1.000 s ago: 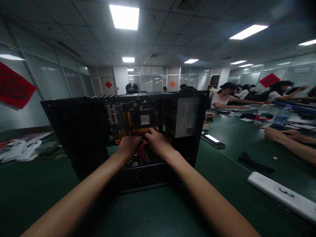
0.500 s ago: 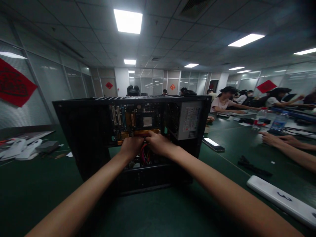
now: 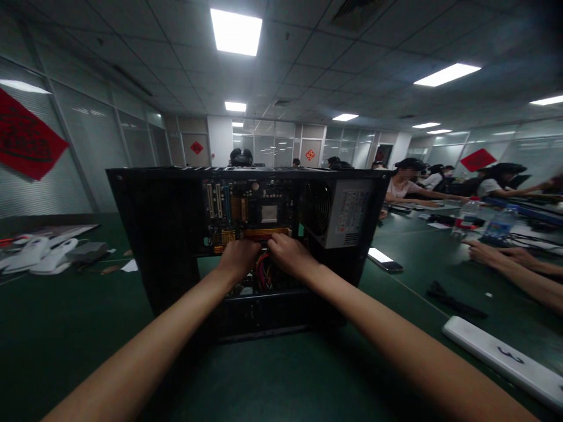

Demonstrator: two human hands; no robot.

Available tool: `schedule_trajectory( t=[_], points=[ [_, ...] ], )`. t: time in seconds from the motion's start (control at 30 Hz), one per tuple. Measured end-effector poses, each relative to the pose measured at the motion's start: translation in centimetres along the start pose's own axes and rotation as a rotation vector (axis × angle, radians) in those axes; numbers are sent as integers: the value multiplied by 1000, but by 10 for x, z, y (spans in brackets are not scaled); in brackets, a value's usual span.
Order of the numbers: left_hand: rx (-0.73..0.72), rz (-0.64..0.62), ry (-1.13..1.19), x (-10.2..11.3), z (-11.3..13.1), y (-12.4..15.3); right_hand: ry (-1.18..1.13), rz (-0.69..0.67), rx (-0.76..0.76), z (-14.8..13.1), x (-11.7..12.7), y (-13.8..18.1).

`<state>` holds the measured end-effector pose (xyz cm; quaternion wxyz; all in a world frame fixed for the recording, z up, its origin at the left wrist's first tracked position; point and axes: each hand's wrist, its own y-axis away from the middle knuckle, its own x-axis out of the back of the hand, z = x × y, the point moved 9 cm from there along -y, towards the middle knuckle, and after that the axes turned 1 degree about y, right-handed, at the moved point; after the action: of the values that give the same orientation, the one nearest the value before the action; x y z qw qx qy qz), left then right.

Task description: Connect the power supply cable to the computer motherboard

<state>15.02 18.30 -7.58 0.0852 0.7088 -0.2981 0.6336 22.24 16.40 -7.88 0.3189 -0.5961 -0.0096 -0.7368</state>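
An open black computer case [image 3: 153, 234] stands upright on the green table, its inside facing me. Within it are a motherboard [image 3: 284, 194] and, at upper right, a silver power supply [image 3: 349, 214]. My left hand [image 3: 240, 258] is closed at the board's lower edge, by the orange and red memory slots [image 3: 266, 232]. Close beside it, my right hand [image 3: 292, 255] is closed too, its fingers curled at the same edge. Coloured cables [image 3: 264, 272] hang just below and between both hands. Whatever the fingertips grip is hidden behind the hands.
To the right lie a phone [image 3: 385, 259], a black strap [image 3: 455, 300] and a white power strip [image 3: 501, 354]. Another person's hands [image 3: 488, 255] rest near two bottles [image 3: 501, 221]. White objects [image 3: 53, 258] and a grey box [image 3: 88, 252] lie at left.
The view has shifted slightly, so the case appears a little further right. Both hands stay closed at the board's lower edge, with little change in their grip.
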Motion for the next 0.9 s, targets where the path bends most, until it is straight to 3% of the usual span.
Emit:
schedule_trajectory(
  t=[0.3, 0.9],
  points=[
    [8, 9, 11, -1, -2, 1, 38, -108, -47, 2, -8, -2],
    [1, 24, 44, -2, -5, 0, 73, -112, 31, -1, -12, -3]
  ],
)
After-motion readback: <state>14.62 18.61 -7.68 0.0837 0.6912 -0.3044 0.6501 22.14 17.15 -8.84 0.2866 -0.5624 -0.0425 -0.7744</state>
